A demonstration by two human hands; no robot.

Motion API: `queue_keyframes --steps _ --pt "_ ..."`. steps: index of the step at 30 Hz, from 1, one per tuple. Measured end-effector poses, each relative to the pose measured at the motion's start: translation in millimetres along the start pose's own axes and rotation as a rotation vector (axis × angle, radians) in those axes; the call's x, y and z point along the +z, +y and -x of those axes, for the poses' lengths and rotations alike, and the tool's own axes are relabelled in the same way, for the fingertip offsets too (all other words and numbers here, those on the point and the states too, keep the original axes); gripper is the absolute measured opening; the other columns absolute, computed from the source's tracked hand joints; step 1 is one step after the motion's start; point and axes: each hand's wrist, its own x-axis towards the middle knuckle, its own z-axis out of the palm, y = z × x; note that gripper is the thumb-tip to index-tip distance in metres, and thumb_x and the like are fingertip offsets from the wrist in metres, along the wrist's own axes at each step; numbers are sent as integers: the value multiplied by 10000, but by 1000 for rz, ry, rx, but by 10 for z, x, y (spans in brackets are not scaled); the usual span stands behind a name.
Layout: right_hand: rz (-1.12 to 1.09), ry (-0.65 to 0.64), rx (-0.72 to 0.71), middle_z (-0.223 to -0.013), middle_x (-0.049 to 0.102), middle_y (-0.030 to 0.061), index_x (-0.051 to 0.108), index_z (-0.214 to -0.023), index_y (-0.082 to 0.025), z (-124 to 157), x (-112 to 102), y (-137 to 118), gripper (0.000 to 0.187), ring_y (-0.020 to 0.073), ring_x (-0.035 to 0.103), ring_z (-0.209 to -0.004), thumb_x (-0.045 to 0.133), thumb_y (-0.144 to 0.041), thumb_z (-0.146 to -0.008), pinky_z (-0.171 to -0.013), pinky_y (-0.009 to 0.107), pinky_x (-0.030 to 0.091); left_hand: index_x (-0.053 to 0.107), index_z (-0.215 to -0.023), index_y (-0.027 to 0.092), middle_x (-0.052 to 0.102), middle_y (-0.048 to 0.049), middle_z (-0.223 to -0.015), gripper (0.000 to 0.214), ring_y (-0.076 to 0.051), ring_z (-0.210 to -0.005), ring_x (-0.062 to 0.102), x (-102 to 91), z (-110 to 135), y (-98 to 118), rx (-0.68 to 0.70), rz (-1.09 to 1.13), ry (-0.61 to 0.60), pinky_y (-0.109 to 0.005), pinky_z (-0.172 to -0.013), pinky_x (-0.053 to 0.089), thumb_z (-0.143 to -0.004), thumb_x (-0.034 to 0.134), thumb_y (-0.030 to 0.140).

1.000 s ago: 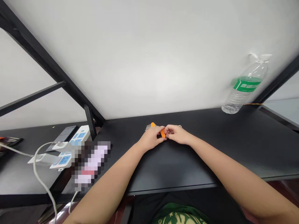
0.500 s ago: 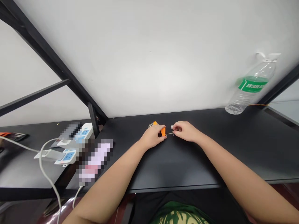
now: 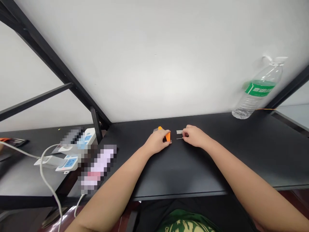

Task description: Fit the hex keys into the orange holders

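Note:
My left hand (image 3: 158,141) is closed around an orange hex key holder (image 3: 168,136) on the black table, its thumb and fingers on either side. Several thin metal keys (image 3: 155,130) stick out past the holder's left side. Just to the right, my right hand (image 3: 193,136) pinches one slim hex key (image 3: 179,138), whose tip points left toward the holder with a small gap between. Several loose hex keys (image 3: 179,131) lie side by side just behind that one, their right ends hidden by my right fingers.
A clear bottle with a green label (image 3: 259,88) leans at the back right by the wall (image 3: 169,64). To the left are a blurred-out phone (image 3: 98,167), white power strips (image 3: 69,163), cables and a black frame post (image 3: 96,124). Another orange holder (image 3: 7,140) lies far left.
My right hand has moved slightly right, drawing the hex key clear of the orange holder. More of the loose keys now shows. My left hand has stayed in place.

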Motion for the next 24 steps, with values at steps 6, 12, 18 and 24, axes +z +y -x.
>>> queue_keyframes --steps 6,12,18,24 --pt "111 38 16 -1232 611 119 637 -1113 -223 -48 96 1 265 304 530 -1116 614 -215 -850 -887 414 424 612 -1337 279 724 -58 -1202 497 -268 -1083 680 2 1 27 8 13 -8 -405 -955 549 -868 721 403" --pt "96 111 126 -1175 629 124 575 -1121 -195 -162 249 1 286 287 527 -1042 501 -92 -863 -803 370 393 606 -1346 254 721 -70 -1205 505 -263 -1063 685 -12 2 44 15 15 -19 -402 -944 552 -873 720 390" --pt "56 190 75 -1159 629 102 589 -1071 -207 -104 193 -4 235 264 537 -1054 523 -131 -859 -840 370 394 600 -1358 267 721 -65 -1232 527 -255 -1067 688 2 7 34 18 29 -8 -396 -981 544 -866 734 400" --pt "84 84 -99 -1240 635 92 614 -1137 -229 -66 142 37 299 283 536 -1136 565 -154 -852 -902 408 400 614 -1349 276 731 -55 -1191 545 -256 -1041 697 19 7 20 28 29 5 -393 -967 552 -843 760 417"
